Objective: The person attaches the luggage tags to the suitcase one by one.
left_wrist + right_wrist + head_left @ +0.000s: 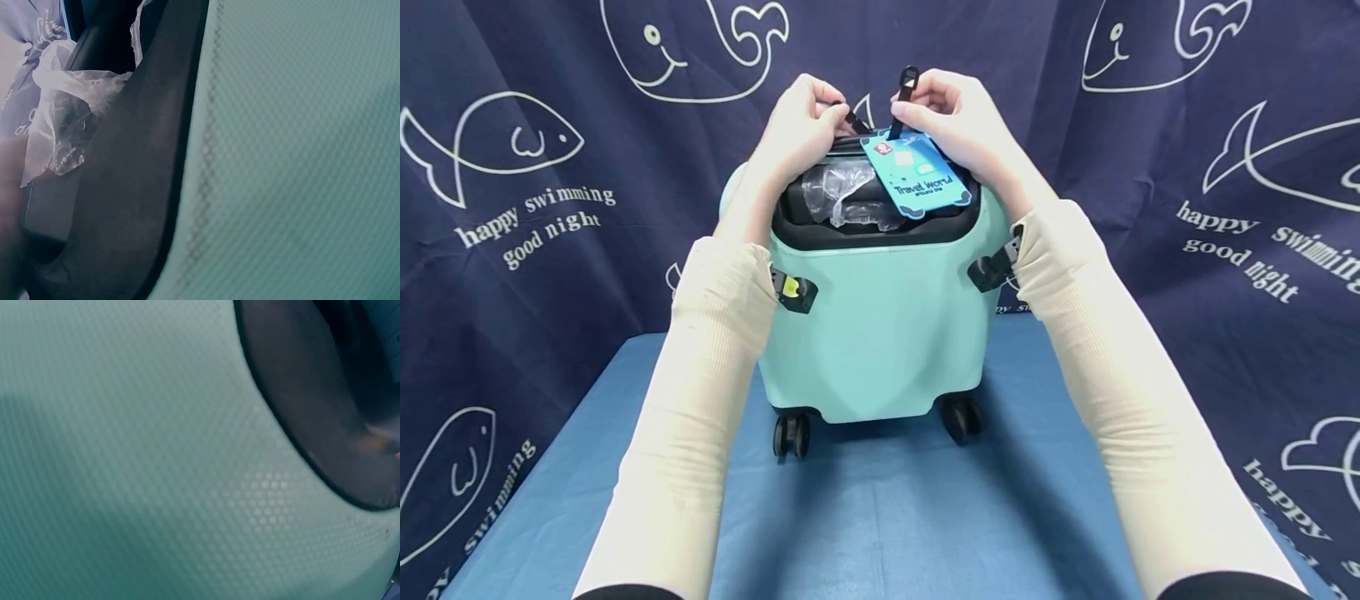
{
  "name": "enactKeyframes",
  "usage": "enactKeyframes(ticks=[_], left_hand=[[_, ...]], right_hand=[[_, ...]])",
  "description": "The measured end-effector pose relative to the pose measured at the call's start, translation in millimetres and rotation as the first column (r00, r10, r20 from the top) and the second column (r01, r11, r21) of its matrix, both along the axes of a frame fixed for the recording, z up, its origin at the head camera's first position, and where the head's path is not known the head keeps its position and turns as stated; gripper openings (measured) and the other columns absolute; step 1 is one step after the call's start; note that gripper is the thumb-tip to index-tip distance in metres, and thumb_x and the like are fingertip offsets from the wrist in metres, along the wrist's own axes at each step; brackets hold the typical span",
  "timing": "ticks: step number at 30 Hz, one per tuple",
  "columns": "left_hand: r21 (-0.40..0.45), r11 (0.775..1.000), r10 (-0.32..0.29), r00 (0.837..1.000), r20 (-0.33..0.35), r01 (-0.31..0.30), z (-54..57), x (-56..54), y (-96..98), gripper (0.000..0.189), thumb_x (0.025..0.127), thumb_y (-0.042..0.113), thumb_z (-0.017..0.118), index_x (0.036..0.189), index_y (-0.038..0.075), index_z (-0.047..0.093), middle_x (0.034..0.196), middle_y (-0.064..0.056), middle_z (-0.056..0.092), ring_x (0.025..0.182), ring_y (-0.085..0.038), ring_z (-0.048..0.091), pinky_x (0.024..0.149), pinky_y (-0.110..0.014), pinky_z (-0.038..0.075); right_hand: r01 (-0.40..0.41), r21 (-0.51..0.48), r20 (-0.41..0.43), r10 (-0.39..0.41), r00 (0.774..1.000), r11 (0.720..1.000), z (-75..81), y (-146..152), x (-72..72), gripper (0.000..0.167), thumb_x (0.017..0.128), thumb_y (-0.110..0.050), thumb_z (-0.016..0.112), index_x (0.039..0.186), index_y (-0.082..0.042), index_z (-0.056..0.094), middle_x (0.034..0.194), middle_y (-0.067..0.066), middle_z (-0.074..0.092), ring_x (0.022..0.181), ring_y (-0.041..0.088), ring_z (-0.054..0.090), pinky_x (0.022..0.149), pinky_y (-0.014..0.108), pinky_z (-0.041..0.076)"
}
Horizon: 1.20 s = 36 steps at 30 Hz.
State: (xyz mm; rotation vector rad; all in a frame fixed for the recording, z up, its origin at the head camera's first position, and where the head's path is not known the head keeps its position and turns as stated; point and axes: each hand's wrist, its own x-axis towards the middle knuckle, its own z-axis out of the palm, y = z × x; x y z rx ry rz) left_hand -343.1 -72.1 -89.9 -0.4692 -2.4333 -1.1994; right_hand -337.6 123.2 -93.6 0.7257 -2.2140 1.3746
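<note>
A mint-green suitcase (880, 333) stands upright on its black wheels, its ribbed shell filling much of both wrist views. On its top lies a blue luggage tag (921, 179) printed "Travel World". From the tag rises a black strap (897, 121) with a small buckle at its tip. My right hand (962, 117) pinches the buckle part between thumb and fingers. Above the suitcase's top handle, my left hand (797, 125) pinches the strap's other end. Crumpled clear plastic (838, 187) wraps the black handle, and shows again in the left wrist view.
A blue cloth (880, 517) covers the table under the suitcase. Behind and at the sides hangs a navy curtain (535, 250) with white fish drawings and lettering. Dark wrist-camera mounts (797, 293) sit at both wrists, close to the suitcase's front.
</note>
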Motion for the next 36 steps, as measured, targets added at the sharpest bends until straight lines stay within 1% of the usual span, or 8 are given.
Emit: enactKeyframes(ticks=[5,8,12,15,19,24,31,36], left_hand=[[0.032,0.999,-0.012,1.000,-0.002,0.012,0.8,-1.5,-0.2,0.015,0.097,0.018,0.047,0.110,0.011,0.048,0.073,0.011,0.063,0.079,0.000,0.063,0.080,-0.013,0.039],[0.059,0.998,-0.024,1.000,0.015,0.023,0.3,-2.1,-0.5,0.021,0.096,0.020,0.050,0.115,0.010,0.050,0.081,0.005,0.067,0.083,-0.003,0.064,0.080,-0.015,0.041],[0.037,0.999,-0.021,0.999,0.039,0.019,0.4,-2.7,-2.2,0.038,0.091,0.026,0.060,0.125,0.011,0.053,0.094,0.001,0.069,0.091,-0.006,0.061,0.082,-0.016,0.040],[0.023,0.999,-0.036,0.999,0.030,0.035,0.6,-3.4,-3.1,0.037,0.086,0.025,0.067,0.119,0.009,0.060,0.085,0.006,0.069,0.085,-0.004,0.060,0.079,-0.016,0.040],[0.046,0.996,-0.076,0.997,-0.008,0.076,-0.1,-3.8,-3.2,0.020,0.084,0.019,0.070,0.100,0.008,0.070,0.067,0.015,0.064,0.072,0.000,0.060,0.071,-0.016,0.041],[0.044,0.996,-0.078,0.997,-0.030,0.079,-0.5,-2.4,-3.1,0.003,0.085,0.018,0.068,0.083,0.018,0.067,0.062,0.017,0.060,0.065,0.000,0.055,0.065,-0.017,0.039],[0.007,0.999,-0.051,0.998,-0.048,0.051,-1.8,-0.6,-2.7,0.010,0.089,0.019,0.063,0.097,0.012,0.063,0.058,0.014,0.055,0.059,-0.004,0.049,0.063,-0.020,0.034],[0.072,0.994,-0.072,0.994,-0.078,0.078,-2.3,-1.2,-3.3,0.006,0.088,0.016,0.065,0.085,0.018,0.060,0.061,0.012,0.060,0.061,-0.004,0.053,0.065,-0.019,0.035]], right_hand=[[-0.007,-0.022,-0.003,0.007,1.000,1.000,0.0,0.0,-2.8,0.010,0.087,-0.016,0.066,0.079,-0.016,0.060,0.070,-0.009,0.061,0.066,0.007,0.054,0.064,0.020,0.038],[-0.009,-0.020,-0.013,0.009,1.000,1.000,-0.5,-0.2,-3.4,0.011,0.087,-0.015,0.066,0.078,-0.016,0.060,0.070,-0.009,0.061,0.066,0.006,0.054,0.064,0.020,0.038],[-0.001,-0.001,-0.032,0.001,0.999,1.000,-0.9,-0.3,-3.1,0.009,0.087,-0.014,0.066,0.080,-0.016,0.061,0.071,-0.009,0.060,0.065,0.006,0.052,0.064,0.020,0.037],[0.005,0.004,-0.035,-0.005,0.999,1.000,-0.9,-0.1,-2.9,0.006,0.087,-0.015,0.066,0.082,-0.017,0.062,0.072,-0.010,0.060,0.065,0.007,0.051,0.064,0.020,0.037],[-0.033,-0.040,-0.038,0.032,0.999,0.999,-0.8,0.5,-3.6,0.010,0.084,-0.011,0.068,0.086,-0.016,0.060,0.070,-0.010,0.060,0.064,0.006,0.051,0.064,0.020,0.037],[-0.071,-0.075,-0.039,0.068,0.997,0.995,0.3,1.1,-4.0,0.015,0.081,-0.008,0.071,0.087,-0.016,0.059,0.067,-0.010,0.060,0.064,0.007,0.051,0.063,0.020,0.036],[-0.106,-0.082,-0.023,0.105,0.994,0.991,-0.9,0.7,0.0,0.006,0.086,-0.016,0.067,0.084,-0.017,0.062,0.071,-0.005,0.061,0.073,0.012,0.055,0.069,0.023,0.040],[-0.112,-0.090,-0.023,0.111,0.994,0.990,-0.4,0.0,-0.3,0.006,0.087,-0.014,0.066,0.081,-0.016,0.063,0.072,-0.005,0.062,0.071,0.011,0.057,0.071,0.022,0.042]])
